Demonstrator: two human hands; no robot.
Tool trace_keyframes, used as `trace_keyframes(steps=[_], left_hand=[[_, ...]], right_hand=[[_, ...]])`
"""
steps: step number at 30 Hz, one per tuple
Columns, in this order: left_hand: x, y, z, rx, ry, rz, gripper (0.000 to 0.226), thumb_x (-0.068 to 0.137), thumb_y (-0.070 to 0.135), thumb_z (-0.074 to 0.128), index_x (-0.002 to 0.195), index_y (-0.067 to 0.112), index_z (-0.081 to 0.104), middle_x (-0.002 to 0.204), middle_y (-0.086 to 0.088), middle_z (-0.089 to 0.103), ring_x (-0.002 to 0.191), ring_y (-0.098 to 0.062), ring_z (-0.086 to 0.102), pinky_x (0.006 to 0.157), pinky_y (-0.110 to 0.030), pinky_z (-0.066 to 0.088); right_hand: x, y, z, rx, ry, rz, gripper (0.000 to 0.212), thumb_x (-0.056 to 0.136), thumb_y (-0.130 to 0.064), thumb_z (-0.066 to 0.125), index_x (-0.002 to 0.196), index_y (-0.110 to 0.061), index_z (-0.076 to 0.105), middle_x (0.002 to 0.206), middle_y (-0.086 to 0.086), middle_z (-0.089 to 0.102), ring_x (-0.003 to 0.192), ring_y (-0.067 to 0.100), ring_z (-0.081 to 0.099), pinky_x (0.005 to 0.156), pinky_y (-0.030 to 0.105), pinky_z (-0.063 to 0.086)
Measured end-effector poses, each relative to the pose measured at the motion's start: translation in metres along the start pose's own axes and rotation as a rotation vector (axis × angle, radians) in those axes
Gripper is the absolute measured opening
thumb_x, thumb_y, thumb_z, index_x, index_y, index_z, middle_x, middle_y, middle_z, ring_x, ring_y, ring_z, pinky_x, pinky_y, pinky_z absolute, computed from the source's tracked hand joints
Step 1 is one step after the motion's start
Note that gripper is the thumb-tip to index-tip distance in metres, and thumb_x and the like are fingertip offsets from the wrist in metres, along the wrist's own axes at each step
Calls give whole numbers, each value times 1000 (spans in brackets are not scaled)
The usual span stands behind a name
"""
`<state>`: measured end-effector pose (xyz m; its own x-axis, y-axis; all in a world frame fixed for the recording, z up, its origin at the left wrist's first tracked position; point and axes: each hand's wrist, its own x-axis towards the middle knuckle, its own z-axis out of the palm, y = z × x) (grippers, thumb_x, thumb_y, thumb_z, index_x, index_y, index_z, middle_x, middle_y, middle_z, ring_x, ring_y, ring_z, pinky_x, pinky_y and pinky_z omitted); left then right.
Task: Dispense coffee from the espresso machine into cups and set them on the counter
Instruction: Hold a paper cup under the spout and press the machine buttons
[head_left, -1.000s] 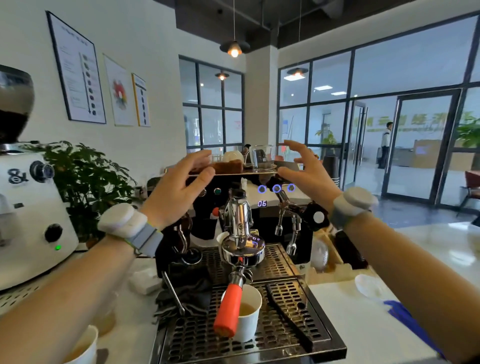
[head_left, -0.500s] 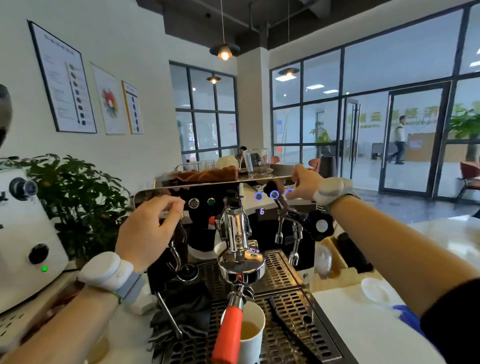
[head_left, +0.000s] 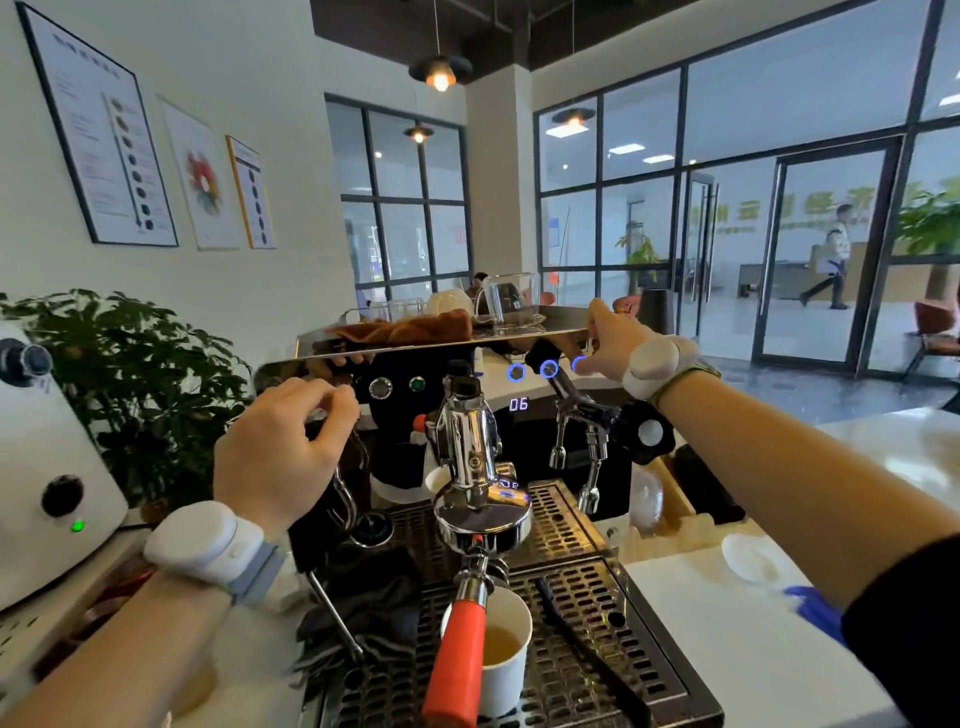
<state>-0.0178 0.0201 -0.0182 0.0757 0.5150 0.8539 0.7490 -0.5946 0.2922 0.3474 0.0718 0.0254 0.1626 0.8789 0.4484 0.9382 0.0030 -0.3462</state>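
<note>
From the head camera, the black and chrome espresso machine (head_left: 467, 415) stands straight ahead, its small display reading 06 under three blue-ringed buttons (head_left: 548, 369). The right hand (head_left: 610, 340) reaches to the rightmost of them, a fingertip at the ring, the rest of the fingers loosely bent and holding nothing. The left hand (head_left: 283, 447) hangs in front of the machine's left side with fingers curled toward the thumb, near a chrome steam wand; whether it actually pinches something I cannot tell. Both wrists wear white bands.

A white paper cup (head_left: 501, 654) sits on the perforated metal drip tray (head_left: 582, 613), under the portafilter with the orange-red handle (head_left: 454, 670), which crosses in front of its left side. Pale brown liquid partly fills it.

On top of the machine lie a brown cloth (head_left: 410, 327) and an upturned glass mug (head_left: 506, 299). A white grinder (head_left: 47, 467) with a green light stands at the left, a leafy potted plant (head_left: 135, 384) behind it. The white counter (head_left: 727, 649) stretches to the right.
</note>
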Motion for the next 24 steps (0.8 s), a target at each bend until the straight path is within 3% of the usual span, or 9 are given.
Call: trace_keyframes(steps=[5, 11, 18, 24], left_hand=[[0, 1, 0, 27, -3, 13, 47, 89, 50, 33, 76, 18, 65, 75, 7, 57, 80, -20, 55, 58, -34, 42], [0, 0, 0, 52, -8, 7, 48, 90, 49, 32, 75, 17, 65, 75, 5, 58, 81, -20, 55, 58, -34, 43], [-1, -2, 2, 60, 0, 20, 49, 91, 49, 32, 76, 18, 67, 74, 7, 56, 80, -18, 53, 58, -31, 39], [0, -5, 3, 69, 2, 20, 49, 91, 49, 31, 74, 18, 66, 72, 4, 57, 78, -18, 52, 55, -32, 41]], right_hand=[[-3, 0, 0, -14, 2, -5, 67, 75, -23, 74, 128, -14, 33, 68, -7, 41, 56, 7, 39, 47, 24, 26], [-5, -4, 0, -54, 6, 10, 63, 78, -25, 73, 125, -14, 34, 70, -4, 38, 68, 24, 46, 50, 28, 29], [-5, -5, 0, -65, 4, 27, 60, 78, -25, 72, 123, -15, 33, 70, -4, 41, 59, 16, 44, 58, 31, 34], [-5, -5, 0, -92, 18, 32, 59, 77, -28, 71, 121, -17, 34, 72, -1, 43, 59, 20, 44, 52, 28, 31]])
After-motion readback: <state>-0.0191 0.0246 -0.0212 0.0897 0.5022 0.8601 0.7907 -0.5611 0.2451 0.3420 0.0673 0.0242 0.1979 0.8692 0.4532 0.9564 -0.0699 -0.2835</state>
